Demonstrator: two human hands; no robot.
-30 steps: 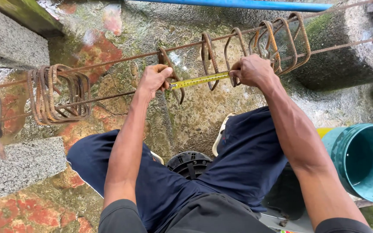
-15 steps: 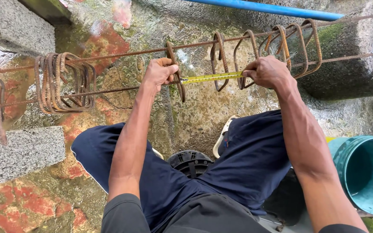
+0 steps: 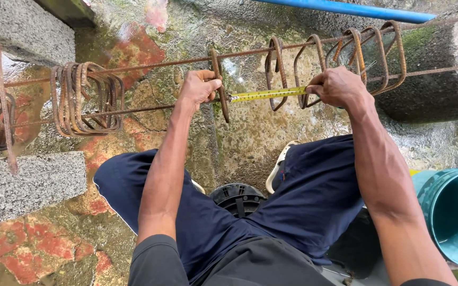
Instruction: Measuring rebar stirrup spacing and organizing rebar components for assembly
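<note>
Head view: a seated person stretches a yellow tape measure [image 3: 269, 94] between 2 hands along a rusty rebar cage [image 3: 149, 65] laid across stone blocks. The left hand [image 3: 199, 88] is clenched around a single stirrup [image 3: 219, 90] and the lower bar, pinning the tape's free end there; the right hand [image 3: 334, 86] has its fingers pinched together on the tape beside the next stirrups [image 3: 278, 74]. The tape's long axis runs left to right, level with the bar, directly between both fists (neither is nearer). The tape's case is hidden inside the right fist; the teal bucket [image 3: 451, 217] is cut off by the frame edge.
</note>
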